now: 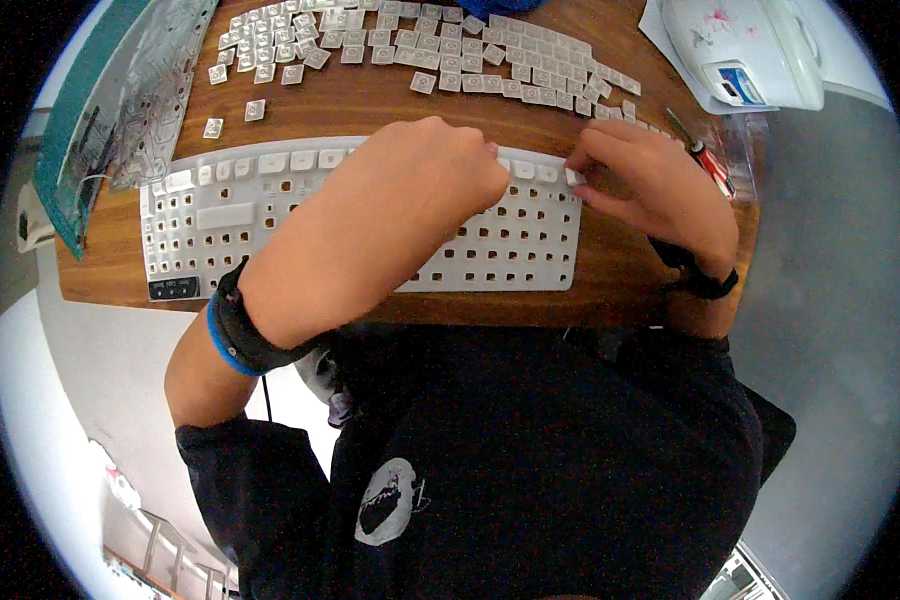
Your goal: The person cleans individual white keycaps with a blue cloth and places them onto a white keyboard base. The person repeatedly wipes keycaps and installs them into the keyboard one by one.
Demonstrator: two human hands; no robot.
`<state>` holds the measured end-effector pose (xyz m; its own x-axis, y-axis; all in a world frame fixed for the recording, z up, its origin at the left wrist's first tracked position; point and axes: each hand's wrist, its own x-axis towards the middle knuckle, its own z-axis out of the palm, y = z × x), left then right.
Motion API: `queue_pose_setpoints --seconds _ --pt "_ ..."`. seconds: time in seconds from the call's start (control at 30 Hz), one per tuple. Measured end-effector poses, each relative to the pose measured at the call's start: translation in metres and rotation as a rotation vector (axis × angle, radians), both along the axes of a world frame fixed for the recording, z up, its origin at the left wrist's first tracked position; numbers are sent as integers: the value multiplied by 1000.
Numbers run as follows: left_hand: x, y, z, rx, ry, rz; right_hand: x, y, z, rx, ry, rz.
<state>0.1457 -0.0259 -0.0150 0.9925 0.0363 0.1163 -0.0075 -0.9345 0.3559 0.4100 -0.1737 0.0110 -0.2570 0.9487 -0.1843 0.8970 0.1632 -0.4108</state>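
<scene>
A white keyboard frame point(220, 215) with most key sockets bare lies on a wooden table point(370, 100). My left hand point(420, 180) reaches across its middle, fingers curled down near the top row on the right. My right hand point(650, 180) rests at the frame's top right corner, fingertips pinching a small white keycap point(574, 176) at the edge. Several loose white keycaps point(420, 50) lie spread over the table behind the frame. Both wrists wear dark bands.
A green circuit sheet with a clear membrane point(120, 100) leans at the table's left. A red-handled screwdriver point(705, 155) lies right of my right hand. A white device point(750, 50) sits on paper at the back right. Grey floor surrounds the table.
</scene>
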Motion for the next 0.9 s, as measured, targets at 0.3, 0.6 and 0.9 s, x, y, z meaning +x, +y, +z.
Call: queue_pose_setpoints --seconds 0.3,0.6,0.9 --pt "-4 1 -10 -64 -83 5 -12 -4 3 -26 -108 -18" --pt "-2 1 -9 -58 -24 17 -9 -5 -1 3 -47 1" --pt "-2 0 -6 -43 6 22 -9 -4 1 -24 -42 -9"
